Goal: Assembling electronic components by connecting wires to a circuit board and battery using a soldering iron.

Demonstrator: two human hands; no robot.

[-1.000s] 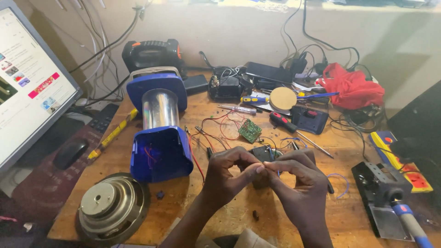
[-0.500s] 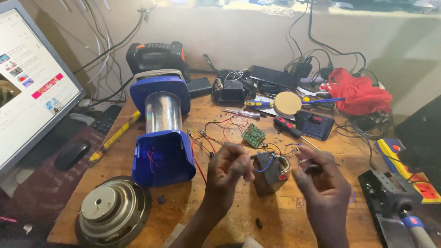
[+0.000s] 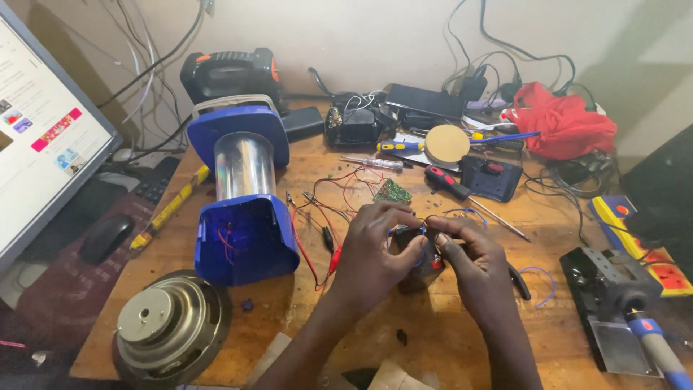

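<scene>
A blue lantern casing point(image 3: 244, 191) lies at centre left, a loudspeaker point(image 3: 170, 334) at lower left, a red cloth point(image 3: 559, 123) at upper right, and a monitor point(image 3: 40, 137) at the left edge.

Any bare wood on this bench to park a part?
Bare wood lies in front of the right hand, between it and the soldering stand, and between the speaker and the left hand. The back, around the red cloth and screwdrivers, is crowded.

Near the middle of the table point(image 3: 462, 339), the left hand point(image 3: 372, 253) and the right hand point(image 3: 473, 263) pinch thin wires point(image 3: 404, 235) above a small dark component point(image 3: 420, 271). A blue lantern point(image 3: 242, 195) lies toward the left edge.
</scene>
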